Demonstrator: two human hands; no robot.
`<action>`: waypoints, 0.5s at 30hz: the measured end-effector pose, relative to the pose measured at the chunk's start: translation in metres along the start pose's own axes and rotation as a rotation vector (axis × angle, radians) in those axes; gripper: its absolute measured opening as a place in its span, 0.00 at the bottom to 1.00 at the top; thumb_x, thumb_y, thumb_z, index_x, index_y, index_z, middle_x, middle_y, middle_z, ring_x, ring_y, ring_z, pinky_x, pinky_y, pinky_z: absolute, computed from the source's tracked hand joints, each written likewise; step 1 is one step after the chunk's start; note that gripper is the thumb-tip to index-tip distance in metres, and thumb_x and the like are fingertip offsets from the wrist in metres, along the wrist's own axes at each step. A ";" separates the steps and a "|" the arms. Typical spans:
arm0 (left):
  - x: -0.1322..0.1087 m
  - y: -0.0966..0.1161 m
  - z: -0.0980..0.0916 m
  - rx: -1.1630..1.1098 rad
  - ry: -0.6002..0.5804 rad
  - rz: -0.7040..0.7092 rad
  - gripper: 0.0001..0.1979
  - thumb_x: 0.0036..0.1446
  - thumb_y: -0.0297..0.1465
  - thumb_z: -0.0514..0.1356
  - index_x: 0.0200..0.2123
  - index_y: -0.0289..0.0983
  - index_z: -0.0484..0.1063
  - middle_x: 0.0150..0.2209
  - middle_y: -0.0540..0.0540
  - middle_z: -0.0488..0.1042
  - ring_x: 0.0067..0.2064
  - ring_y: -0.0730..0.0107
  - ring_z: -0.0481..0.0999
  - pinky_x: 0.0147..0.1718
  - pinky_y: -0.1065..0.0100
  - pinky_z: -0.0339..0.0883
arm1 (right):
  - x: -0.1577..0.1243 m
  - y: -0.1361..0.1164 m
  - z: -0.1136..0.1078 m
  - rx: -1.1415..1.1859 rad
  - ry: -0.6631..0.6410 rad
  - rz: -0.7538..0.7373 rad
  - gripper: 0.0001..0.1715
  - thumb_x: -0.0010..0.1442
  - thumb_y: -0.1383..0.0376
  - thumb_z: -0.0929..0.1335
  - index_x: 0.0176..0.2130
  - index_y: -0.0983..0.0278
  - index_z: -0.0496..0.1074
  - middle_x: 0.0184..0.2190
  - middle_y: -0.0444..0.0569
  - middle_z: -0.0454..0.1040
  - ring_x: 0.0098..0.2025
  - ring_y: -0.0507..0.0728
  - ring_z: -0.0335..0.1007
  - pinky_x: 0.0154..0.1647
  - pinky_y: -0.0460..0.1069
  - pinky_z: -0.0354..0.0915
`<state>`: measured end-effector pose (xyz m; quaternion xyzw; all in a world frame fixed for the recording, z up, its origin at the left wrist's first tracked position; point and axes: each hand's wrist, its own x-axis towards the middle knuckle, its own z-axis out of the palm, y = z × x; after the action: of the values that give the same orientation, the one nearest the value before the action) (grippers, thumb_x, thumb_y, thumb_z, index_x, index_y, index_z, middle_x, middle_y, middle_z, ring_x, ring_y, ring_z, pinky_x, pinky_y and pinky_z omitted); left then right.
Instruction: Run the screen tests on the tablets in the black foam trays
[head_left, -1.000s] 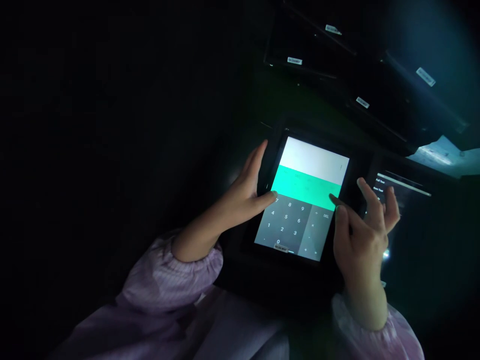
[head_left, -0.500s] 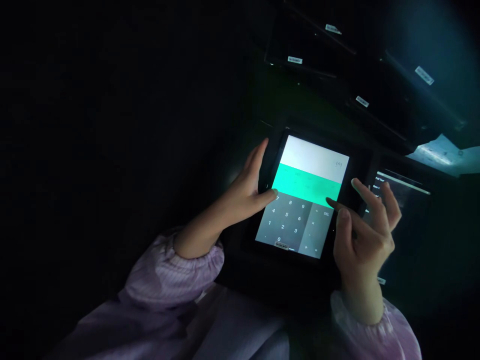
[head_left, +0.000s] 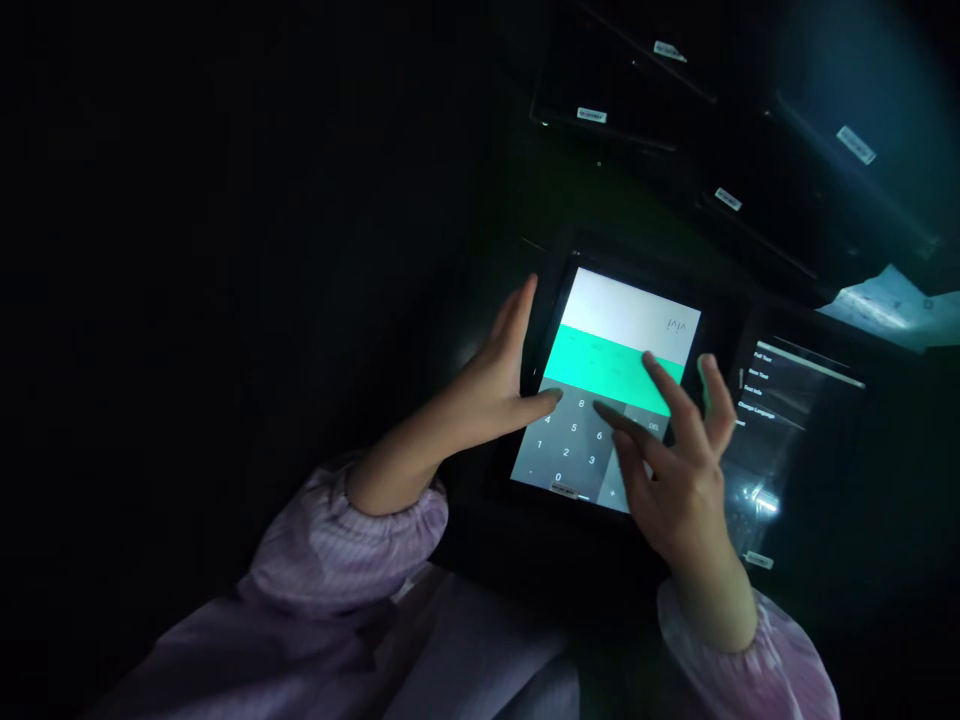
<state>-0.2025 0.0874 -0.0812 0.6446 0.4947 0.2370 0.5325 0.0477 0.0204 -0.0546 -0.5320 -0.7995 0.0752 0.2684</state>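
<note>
Several dark panels (head_left: 615, 75) lie at upper right. One lit tablet (head_left: 607, 368) sits right of centre, showing a white display, green band and grey calculator keypad (head_left: 570, 440). One darker second tablet (head_left: 795, 440), with menu text, lies just right of it. One left hand (head_left: 491, 385) grips the lit tablet's left edge, thumb over the face. One right hand (head_left: 686, 480) has spread fingers, index over the keypad; contact cannot be told. Small pale labels (head_left: 727, 199) mark panels and tablets.

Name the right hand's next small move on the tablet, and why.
Probably a light tap by the right hand on the keypad: its index fingertip is just right of the 8, while the left hand holds the left edge of the tablet.
</note>
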 end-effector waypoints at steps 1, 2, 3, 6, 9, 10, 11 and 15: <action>0.000 0.000 0.000 0.010 0.001 0.001 0.61 0.67 0.36 0.68 0.87 0.47 0.29 0.89 0.38 0.30 0.88 0.36 0.25 0.83 0.32 0.34 | 0.000 0.003 -0.003 -0.014 0.056 0.027 0.15 0.74 0.69 0.71 0.54 0.57 0.86 0.73 0.52 0.75 0.84 0.79 0.52 0.76 0.81 0.67; 0.000 0.000 -0.001 0.020 -0.002 0.000 0.60 0.67 0.36 0.68 0.87 0.48 0.28 0.89 0.38 0.30 0.88 0.36 0.25 0.83 0.32 0.34 | 0.000 0.007 -0.005 -0.038 0.117 0.062 0.14 0.74 0.69 0.71 0.52 0.57 0.87 0.71 0.53 0.77 0.83 0.80 0.56 0.74 0.81 0.68; -0.001 0.000 -0.001 0.028 -0.009 0.000 0.60 0.68 0.36 0.67 0.86 0.48 0.28 0.89 0.38 0.30 0.88 0.36 0.25 0.83 0.32 0.35 | 0.000 0.011 -0.008 -0.068 0.173 0.098 0.14 0.75 0.68 0.71 0.50 0.56 0.88 0.69 0.53 0.79 0.81 0.81 0.59 0.72 0.81 0.69; -0.002 0.000 -0.003 0.025 -0.040 0.003 0.59 0.71 0.42 0.67 0.86 0.49 0.26 0.89 0.38 0.27 0.87 0.35 0.23 0.83 0.30 0.34 | -0.003 0.023 -0.011 -0.144 0.230 0.200 0.13 0.76 0.65 0.71 0.48 0.56 0.89 0.68 0.56 0.80 0.79 0.84 0.61 0.67 0.81 0.71; -0.002 -0.001 -0.003 -0.003 -0.033 0.012 0.59 0.71 0.47 0.67 0.86 0.51 0.27 0.89 0.39 0.27 0.87 0.34 0.22 0.82 0.28 0.33 | -0.005 0.026 -0.007 -0.128 0.189 0.235 0.13 0.77 0.62 0.70 0.48 0.58 0.89 0.71 0.56 0.77 0.80 0.86 0.57 0.66 0.84 0.72; -0.002 -0.001 -0.003 -0.009 -0.025 0.012 0.58 0.72 0.47 0.67 0.86 0.51 0.28 0.89 0.39 0.28 0.87 0.34 0.22 0.82 0.28 0.33 | -0.005 0.025 -0.005 -0.115 0.169 0.231 0.14 0.77 0.62 0.70 0.49 0.58 0.88 0.72 0.55 0.76 0.81 0.86 0.55 0.68 0.85 0.70; -0.002 0.000 -0.003 -0.013 -0.018 0.010 0.57 0.72 0.46 0.67 0.86 0.51 0.29 0.89 0.40 0.29 0.87 0.34 0.22 0.82 0.29 0.33 | -0.005 0.024 -0.004 -0.104 0.152 0.212 0.14 0.77 0.63 0.70 0.50 0.57 0.88 0.73 0.54 0.74 0.82 0.86 0.53 0.70 0.86 0.68; -0.002 0.001 -0.002 -0.011 -0.002 -0.013 0.55 0.71 0.40 0.65 0.87 0.49 0.30 0.89 0.40 0.30 0.88 0.36 0.24 0.83 0.31 0.34 | -0.003 0.018 -0.001 -0.111 0.063 0.128 0.16 0.77 0.65 0.70 0.57 0.57 0.87 0.78 0.53 0.68 0.85 0.85 0.46 0.76 0.88 0.60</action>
<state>-0.2043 0.0866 -0.0793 0.6388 0.4970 0.2356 0.5380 0.0638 0.0255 -0.0626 -0.5983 -0.7579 0.0309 0.2582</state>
